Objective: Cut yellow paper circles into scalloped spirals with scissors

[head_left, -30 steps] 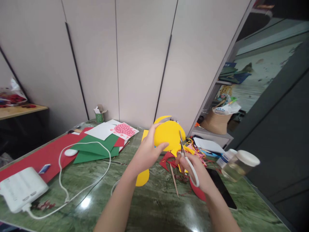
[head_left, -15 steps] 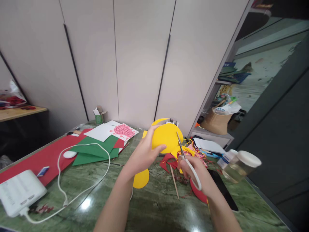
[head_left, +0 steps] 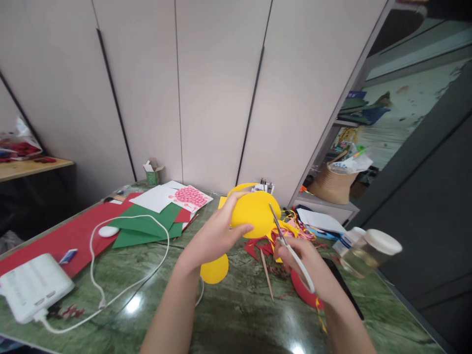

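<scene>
Green counter (head_left: 236, 319) — our left hand (head_left: 217, 231) pinched yellow paper (head_left: 254, 216), right hand (head_left: 305, 258) gripped scissors (head_left: 291, 250); more yellow strip (head_left: 321, 319) showed near our right hand, so trimming likely advanced.

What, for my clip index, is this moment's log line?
left hand: holding yellow sheet | right hand: holding scissors at sheet's right side | table: tan stick

There is room to pass over the table (head_left: 239, 314) on the near side of the wooden stick (head_left: 266, 275); right of it the scissors (head_left: 294, 254) and red paper (head_left: 300, 288) bar the way, beyond it red scraps (head_left: 252, 248).
</scene>
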The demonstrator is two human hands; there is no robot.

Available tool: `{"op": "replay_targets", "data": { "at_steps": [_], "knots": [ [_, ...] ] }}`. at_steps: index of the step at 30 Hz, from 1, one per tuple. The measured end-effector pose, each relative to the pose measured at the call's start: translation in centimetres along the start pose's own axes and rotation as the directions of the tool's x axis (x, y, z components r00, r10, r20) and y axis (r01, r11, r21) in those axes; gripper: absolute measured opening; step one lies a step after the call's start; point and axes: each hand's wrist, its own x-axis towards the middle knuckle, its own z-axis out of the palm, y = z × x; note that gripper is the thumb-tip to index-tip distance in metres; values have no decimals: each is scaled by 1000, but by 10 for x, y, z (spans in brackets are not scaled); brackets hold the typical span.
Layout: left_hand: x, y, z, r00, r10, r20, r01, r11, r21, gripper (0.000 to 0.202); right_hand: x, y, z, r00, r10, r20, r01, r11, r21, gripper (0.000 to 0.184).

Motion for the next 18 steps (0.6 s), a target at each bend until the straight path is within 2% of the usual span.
{"op": "replay_targets", "data": {
  "at_steps": [11,14,18],
  "knots": [
    [-1,-1,-4,999,-24,44,21,998,55,54,1,-4,-4,1000,7,5,-7,999,-45,41],
    [-3,-2,-7,995,-56,79,48,994,95,55,0,-5,-5,1000,9,25,-7,997,-78,40],
    [-3,-4,-9,994,-41,101,31,995,96,55,-1,-5,-7,999,8,51,-3,996,-87,42]
  ]
}}
